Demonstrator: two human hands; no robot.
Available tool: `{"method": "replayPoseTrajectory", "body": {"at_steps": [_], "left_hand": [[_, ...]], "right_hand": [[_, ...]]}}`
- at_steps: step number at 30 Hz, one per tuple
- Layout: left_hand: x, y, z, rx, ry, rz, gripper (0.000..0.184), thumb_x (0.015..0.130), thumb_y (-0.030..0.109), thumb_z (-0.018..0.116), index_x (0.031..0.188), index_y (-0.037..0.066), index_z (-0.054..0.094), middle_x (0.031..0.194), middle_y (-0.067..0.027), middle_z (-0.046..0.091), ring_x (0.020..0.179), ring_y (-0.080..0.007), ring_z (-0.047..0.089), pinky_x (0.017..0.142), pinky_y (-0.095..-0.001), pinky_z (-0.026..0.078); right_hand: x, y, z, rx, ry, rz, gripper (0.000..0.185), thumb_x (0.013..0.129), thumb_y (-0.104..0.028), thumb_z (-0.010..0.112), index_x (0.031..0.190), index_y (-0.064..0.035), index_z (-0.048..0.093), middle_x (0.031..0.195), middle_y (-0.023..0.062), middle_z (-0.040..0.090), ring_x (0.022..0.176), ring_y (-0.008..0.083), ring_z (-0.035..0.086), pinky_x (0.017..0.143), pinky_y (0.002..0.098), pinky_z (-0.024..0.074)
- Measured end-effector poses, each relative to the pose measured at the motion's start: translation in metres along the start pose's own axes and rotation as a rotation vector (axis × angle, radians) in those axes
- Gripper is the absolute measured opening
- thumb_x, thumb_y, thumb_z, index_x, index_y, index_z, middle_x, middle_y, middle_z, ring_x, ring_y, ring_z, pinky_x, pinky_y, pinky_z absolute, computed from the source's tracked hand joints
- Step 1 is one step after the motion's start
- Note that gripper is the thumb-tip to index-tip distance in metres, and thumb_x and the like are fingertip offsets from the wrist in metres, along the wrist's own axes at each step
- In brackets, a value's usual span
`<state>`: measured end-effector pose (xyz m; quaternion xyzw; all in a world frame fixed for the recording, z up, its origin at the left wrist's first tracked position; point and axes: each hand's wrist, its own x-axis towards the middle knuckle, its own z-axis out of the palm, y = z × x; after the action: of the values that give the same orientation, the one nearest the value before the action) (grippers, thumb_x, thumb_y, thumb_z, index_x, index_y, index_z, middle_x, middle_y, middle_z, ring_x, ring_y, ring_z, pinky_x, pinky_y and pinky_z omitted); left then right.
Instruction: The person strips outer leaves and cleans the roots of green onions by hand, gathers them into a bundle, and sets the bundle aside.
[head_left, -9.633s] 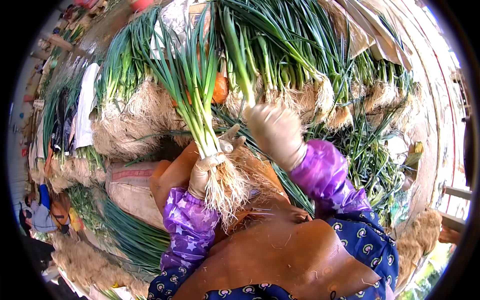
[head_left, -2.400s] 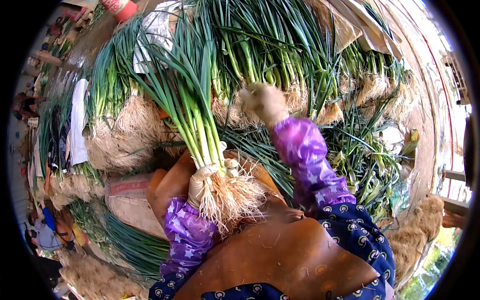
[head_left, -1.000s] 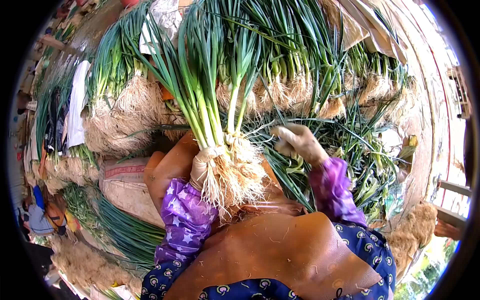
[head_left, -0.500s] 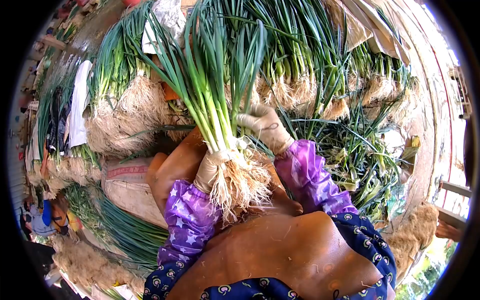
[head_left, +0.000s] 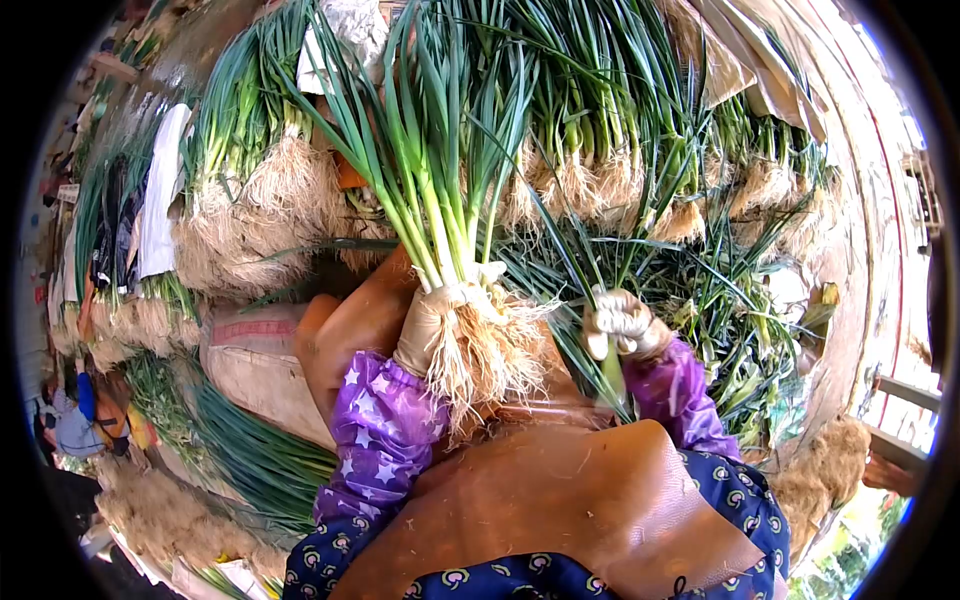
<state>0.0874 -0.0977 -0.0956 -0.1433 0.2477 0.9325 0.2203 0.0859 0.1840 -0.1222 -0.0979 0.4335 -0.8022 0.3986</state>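
My left hand (head_left: 418, 332), in a pale glove, is closed around the lower stalks of a bunch of green onions (head_left: 440, 215). Their leaves point up and away, and the tangled pale roots (head_left: 485, 355) hang over that hand toward my lap. Off to the right, my right hand (head_left: 625, 322), gloved too, is closed on a long green onion leaf (head_left: 612, 375). The leaf sticks out above and below the fist, its lower end blurred. A clear space separates this hand from the bunch.
Bundled green onions (head_left: 590, 110) stand in a row at the back, with more at left (head_left: 250, 150). Loose leaf trimmings (head_left: 725, 320) pile up on the right. A whitish sack (head_left: 265, 360) lies left of my knee, and a brown apron (head_left: 560, 500) covers my lap.
My right hand has moved from beside the bunch to the right and toward me, carrying a leaf away. My left hand still holds the bunch in nearly the same place.
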Motion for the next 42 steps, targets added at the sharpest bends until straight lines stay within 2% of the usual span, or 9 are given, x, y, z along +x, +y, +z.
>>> {"method": "replayPoseTrajectory", "body": {"at_steps": [6,9,15,22,31,33,35,37,42], "left_hand": [[-0.003,0.002,0.013,0.062,-0.001,-0.069,0.056,0.073,0.006,0.058,0.124,-0.009,0.042,0.112,-0.0224,0.055,0.092,-0.0234,0.06,0.079,-0.0368,0.054],[-0.007,-0.003,0.022,0.268,0.03,0.011,0.054,0.072,0.006,0.058,0.123,-0.008,0.043,0.113,-0.0218,0.055,0.093,-0.0247,0.06,0.078,-0.0383,0.055],[-0.02,0.034,0.006,0.647,0.018,0.254,0.044,0.075,0.002,0.055,0.117,-0.009,0.047,0.115,-0.0225,0.054,0.1,-0.0275,0.058,0.078,-0.0382,0.056],[-0.034,0.037,0.037,0.149,0.133,0.29,0.052,0.073,0.019,0.058,0.117,-0.007,0.046,0.103,-0.016,0.055,0.097,-0.0293,0.056,0.079,-0.0402,0.053],[-0.014,0.014,0.016,-0.073,0.124,0.217,0.062,0.075,0.011,0.056,0.13,-0.003,0.032,0.116,-0.0224,0.049,0.098,-0.0282,0.057,0.078,-0.0399,0.054],[-0.015,0.025,0.008,-0.031,0.044,0.082,0.065,0.076,0.015,0.055,0.135,0.001,0.031,0.127,-0.0272,0.041,0.099,-0.0297,0.055,0.08,-0.0464,0.052],[-0.017,0.026,0.021,-0.107,0.012,0.081,0.07,0.074,0.005,0.056,0.137,-0.001,0.025,0.13,-0.0241,0.042,0.102,-0.0257,0.056,0.085,-0.0373,0.051],[-0.021,0.033,0.022,-0.141,-0.017,0.093,0.07,0.074,0.004,0.056,0.137,-0.001,0.026,0.129,-0.0233,0.043,0.102,-0.0255,0.056,0.085,-0.0372,0.051],[-0.023,0.033,0.006,-0.15,-0.065,0.067,0.07,0.073,0.002,0.056,0.136,-0.001,0.027,0.125,-0.0215,0.047,0.102,-0.0251,0.056,0.086,-0.0369,0.05]], "right_hand": [[0.022,-0.034,0.01,-0.739,0.599,0.429,0.053,0.089,-0.037,0.054,0.12,0.0057,0.05,0.112,0.0207,0.058,0.095,0.0224,0.06,0.076,0.0288,0.0516],[0.105,-0.04,0.034,-0.464,0.41,0.144,0.04,0.088,-0.029,0.059,0.11,0.0035,0.056,0.083,0.0099,0.065,0.063,0.0115,0.057,0.057,0.0227,0.0489],[0.166,-0.047,0.06,-0.316,0.446,-0.238,0.018,0.089,-0.015,0.056,0.097,0.0008,0.059,0.082,0.0039,0.064,0.062,0.0076,0.054,0.056,0.0213,0.0465],[0.167,-0.099,0.037,-0.186,0.855,-0.716,0.02,0.09,-0.023,0.054,0.082,-0.0082,0.065,0.07,0.0007,0.06,0.055,0.0053,0.043,0.051,0.0188,0.0375],[0.216,-0.035,0.073,-1.369,0.474,-0.079,0.038,0.09,-0.037,0.052,0.108,-0.0036,0.059,0.08,0.0092,0.066,0.071,0.0216,0.062,0.069,0.0315,0.0507],[0.211,-0.051,0.051,-1.27,0.759,-0.155,0.025,0.086,-0.031,0.058,0.081,-0.0064,0.058,0.072,0.0084,0.062,0.07,0.0224,0.063,0.067,0.0372,0.0508],[0.205,-0.082,0.014,-1.311,0.95,0.186,0.034,0.082,-0.038,0.062,0.085,-0.0045,0.06,0.073,0.0098,0.063,0.069,0.0216,0.062,0.066,0.0352,0.0507],[0.236,-0.068,-0.068,-1.537,0.439,0.812,0.041,0.081,-0.042,0.063,0.093,-0.0031,0.063,0.075,0.0137,0.064,0.069,0.0221,0.062,0.067,0.0331,0.0506],[0.152,-0.083,0.028,-0.33,0.318,0.03,0.025,0.085,-0.022,0.059,0.088,0.0017,0.064,0.087,0.0137,0.067,0.061,0.0115,0.058,0.055,0.0188,0.0454]]}}
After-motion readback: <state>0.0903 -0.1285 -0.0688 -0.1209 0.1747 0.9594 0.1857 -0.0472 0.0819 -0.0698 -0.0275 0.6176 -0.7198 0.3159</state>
